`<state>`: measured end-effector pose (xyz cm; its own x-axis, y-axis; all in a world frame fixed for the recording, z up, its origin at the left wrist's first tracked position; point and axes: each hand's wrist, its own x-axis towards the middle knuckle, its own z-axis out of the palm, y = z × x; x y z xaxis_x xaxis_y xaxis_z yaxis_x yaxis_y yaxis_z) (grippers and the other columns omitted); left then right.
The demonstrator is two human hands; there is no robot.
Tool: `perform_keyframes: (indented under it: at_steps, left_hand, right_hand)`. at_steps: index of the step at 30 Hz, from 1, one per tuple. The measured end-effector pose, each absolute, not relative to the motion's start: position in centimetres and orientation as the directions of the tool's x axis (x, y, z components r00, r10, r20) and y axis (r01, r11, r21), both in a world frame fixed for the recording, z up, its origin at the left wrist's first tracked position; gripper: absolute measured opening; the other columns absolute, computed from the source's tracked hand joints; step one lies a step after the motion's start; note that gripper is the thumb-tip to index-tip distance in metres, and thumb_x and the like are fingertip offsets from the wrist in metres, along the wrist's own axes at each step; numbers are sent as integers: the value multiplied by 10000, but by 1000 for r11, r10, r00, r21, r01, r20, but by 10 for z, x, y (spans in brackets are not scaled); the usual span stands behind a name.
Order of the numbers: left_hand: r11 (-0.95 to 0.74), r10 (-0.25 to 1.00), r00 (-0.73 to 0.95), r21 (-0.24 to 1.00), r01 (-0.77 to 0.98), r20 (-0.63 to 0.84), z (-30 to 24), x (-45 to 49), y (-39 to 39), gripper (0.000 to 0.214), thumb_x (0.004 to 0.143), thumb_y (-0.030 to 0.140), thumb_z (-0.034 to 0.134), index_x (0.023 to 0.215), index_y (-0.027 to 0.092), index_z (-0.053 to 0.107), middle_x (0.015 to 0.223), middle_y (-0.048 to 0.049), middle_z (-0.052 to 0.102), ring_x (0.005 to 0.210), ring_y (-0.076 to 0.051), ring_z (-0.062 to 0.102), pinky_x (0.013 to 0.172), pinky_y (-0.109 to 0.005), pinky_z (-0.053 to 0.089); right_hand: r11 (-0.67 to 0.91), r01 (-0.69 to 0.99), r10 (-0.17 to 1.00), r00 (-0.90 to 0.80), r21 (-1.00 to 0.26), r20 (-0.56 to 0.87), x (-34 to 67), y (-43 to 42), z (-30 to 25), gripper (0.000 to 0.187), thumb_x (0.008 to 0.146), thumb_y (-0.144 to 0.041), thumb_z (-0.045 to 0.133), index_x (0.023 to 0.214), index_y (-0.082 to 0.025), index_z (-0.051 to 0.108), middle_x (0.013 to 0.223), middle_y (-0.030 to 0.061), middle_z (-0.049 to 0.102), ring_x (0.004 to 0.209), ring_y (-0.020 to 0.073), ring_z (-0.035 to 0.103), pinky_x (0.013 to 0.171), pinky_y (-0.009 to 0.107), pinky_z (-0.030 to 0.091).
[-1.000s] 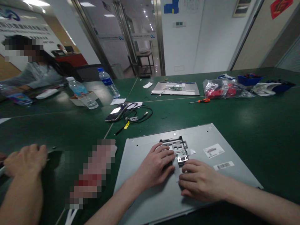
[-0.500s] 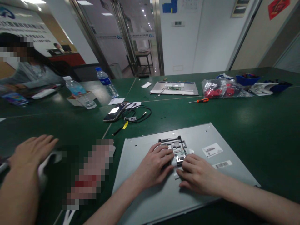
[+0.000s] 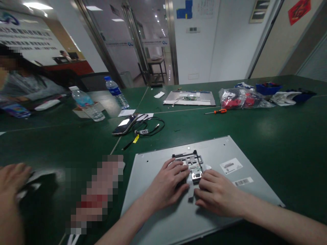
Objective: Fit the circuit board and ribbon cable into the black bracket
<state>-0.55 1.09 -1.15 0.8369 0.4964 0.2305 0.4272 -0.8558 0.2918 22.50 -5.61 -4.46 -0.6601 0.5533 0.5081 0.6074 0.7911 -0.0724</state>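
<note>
A large flat grey metal panel lies on the green table. On its upper middle sits a small circuit board with a dark frame edge. My left hand rests over the left side of this board, fingers stretched out and slightly bent. My right hand is closed at the board's lower right, its fingers curled together. Whatever its fingertips grip is hidden. A pale thin strip shows between my two hands, near the right fingertips. Another whitish scrap pokes out above the right hand.
Another person's hand is at the left edge beside a blurred pale object. Beyond the panel lie a black cable, a phone, a screwdriver, a second panel and a plastic bag. Two bottles stand left.
More of the pale strip shows between my hands. My hands have barely moved. The other person's hand has shifted left, toward the edge of view.
</note>
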Motion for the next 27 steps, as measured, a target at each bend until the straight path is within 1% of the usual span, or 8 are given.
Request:
perform_keyframes:
  at_steps: [3, 5, 8, 11, 13, 18, 23, 27]
  left_hand:
    - [-859, 491, 838, 294, 419, 240, -12, -5, 11, 325, 935, 263, 615, 1258, 228, 625, 1248, -69, 696, 1211, -297, 601, 1128, -570, 378]
    - [-861, 489, 835, 292, 416, 252, -13, -5, 11, 330, 933, 257, 615, 1261, 229, 622, 1249, -70, 696, 1212, -298, 599, 1128, -570, 375]
    - [-860, 489, 838, 295, 416, 244, -14, -6, 10, 338, 927, 257, 625, 1264, 230, 620, 1262, -71, 689, 1223, -298, 593, 1140, -571, 361]
    - [-854, 496, 839, 303, 423, 224, -14, -6, 10, 356, 911, 265, 655, 1263, 229, 620, 1265, -76, 682, 1233, -299, 586, 1153, -566, 348]
    - [-849, 502, 837, 306, 430, 217, -14, -5, 9, 372, 896, 267, 672, 1263, 228, 621, 1266, -83, 677, 1237, -304, 582, 1154, -572, 345]
    - [-837, 522, 831, 305, 454, 194, -13, -4, 9, 402, 882, 290, 691, 1273, 243, 614, 1274, -84, 667, 1248, -310, 574, 1154, -593, 337]
    - [-832, 525, 830, 318, 455, 186, -13, -4, 9, 431, 881, 328, 699, 1290, 242, 596, 1273, -80, 666, 1263, -303, 562, 1162, -574, 327]
    - [-834, 521, 831, 327, 445, 196, -13, -4, 10, 454, 870, 357, 715, 1290, 241, 586, 1284, -75, 668, 1263, -302, 565, 1161, -569, 321]
  right_hand:
    - [790, 608, 559, -658, -83, 504, 225, -56, -42, 145, 973, -310, 607, 944, -183, 668, 826, 37, 648, 803, 211, 562, 771, 355, 444]
    - [791, 604, 566, -661, -97, 492, 224, -56, -41, 138, 975, -287, 597, 1015, -175, 668, 885, 51, 670, 841, 218, 578, 796, 363, 459]
    - [800, 583, 568, -657, -144, 496, 224, -56, -39, 188, 978, -247, 577, 1123, -160, 658, 1053, 91, 698, 970, 234, 603, 877, 377, 486]
    - [800, 567, 572, -618, -198, 540, 223, -55, -38, 219, 984, -217, 551, 1168, -146, 647, 1182, 117, 690, 1115, 248, 598, 975, 393, 487]
    - [798, 559, 577, -603, -224, 551, 222, -55, -39, 226, 983, -209, 545, 1174, -143, 644, 1199, 122, 690, 1144, 251, 595, 998, 406, 488]
    - [782, 583, 608, -633, -221, 480, 222, -53, -40, 187, 950, -229, 613, 1114, -158, 666, 1124, 101, 695, 1081, 259, 609, 936, 410, 521]
    - [768, 606, 626, -639, -210, 446, 224, -54, -43, 253, 944, -296, 680, 1162, -167, 676, 1246, 120, 655, 1172, 280, 575, 985, 429, 513]
    - [767, 609, 624, -635, -202, 456, 226, -54, -47, 228, 930, -335, 717, 1092, -176, 705, 1283, 123, 640, 1182, 281, 573, 988, 428, 515]
